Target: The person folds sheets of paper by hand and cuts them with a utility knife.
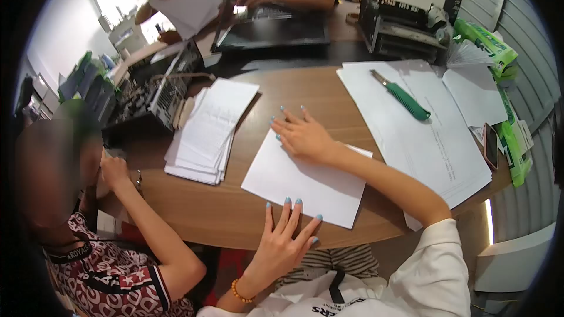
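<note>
A white sheet of paper, perhaps folded or stacked, lies at a slant near the table's front edge. My right hand rests flat across its far left corner, fingers spread, some tips reaching past the paper onto the wood. At the near edge, my left hand has its fingers stretched out, the tips touching the paper's border. An orange bead bracelet circles my left wrist. Left of the sheet lies a pile of white papers.
Large printed sheets cover the right side, with a green utility knife on them. A phone and green packets lie beyond. Machines stand at the back. One person sits at my left; another across holds papers.
</note>
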Demonstrator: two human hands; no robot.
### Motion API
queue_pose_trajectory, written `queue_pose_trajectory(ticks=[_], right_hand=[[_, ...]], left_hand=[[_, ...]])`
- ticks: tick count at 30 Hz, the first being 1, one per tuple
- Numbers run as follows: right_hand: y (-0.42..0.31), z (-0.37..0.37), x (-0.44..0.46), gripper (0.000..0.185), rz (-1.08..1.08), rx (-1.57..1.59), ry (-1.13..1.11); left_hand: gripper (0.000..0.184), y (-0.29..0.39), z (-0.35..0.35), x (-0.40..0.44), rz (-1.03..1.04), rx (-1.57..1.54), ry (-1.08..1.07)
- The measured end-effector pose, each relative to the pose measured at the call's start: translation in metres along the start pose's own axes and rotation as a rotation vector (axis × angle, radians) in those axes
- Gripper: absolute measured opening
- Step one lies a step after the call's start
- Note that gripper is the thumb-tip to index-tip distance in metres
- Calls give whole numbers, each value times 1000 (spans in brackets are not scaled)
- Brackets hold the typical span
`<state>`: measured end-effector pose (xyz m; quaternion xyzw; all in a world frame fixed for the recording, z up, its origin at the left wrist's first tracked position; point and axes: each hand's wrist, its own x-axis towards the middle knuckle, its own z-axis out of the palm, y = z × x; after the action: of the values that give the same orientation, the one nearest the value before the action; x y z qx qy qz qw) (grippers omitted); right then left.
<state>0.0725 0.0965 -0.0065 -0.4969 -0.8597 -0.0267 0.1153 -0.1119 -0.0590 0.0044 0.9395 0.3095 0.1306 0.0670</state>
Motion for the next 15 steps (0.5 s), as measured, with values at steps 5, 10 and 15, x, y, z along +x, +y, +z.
queue_pose_trajectory(ticks=[5, 10, 15], right_hand=[[4, 18, 5, 40, 42, 280, 187], [10, 17, 7, 42, 83, 410, 191], [34, 44, 13, 43, -52, 737, 509]], left_hand=[[36, 1, -11, 8, 17, 58, 80], [21, -21, -41, 62, -304, -126, 52], [46, -88, 30, 106, -105, 113, 260]])
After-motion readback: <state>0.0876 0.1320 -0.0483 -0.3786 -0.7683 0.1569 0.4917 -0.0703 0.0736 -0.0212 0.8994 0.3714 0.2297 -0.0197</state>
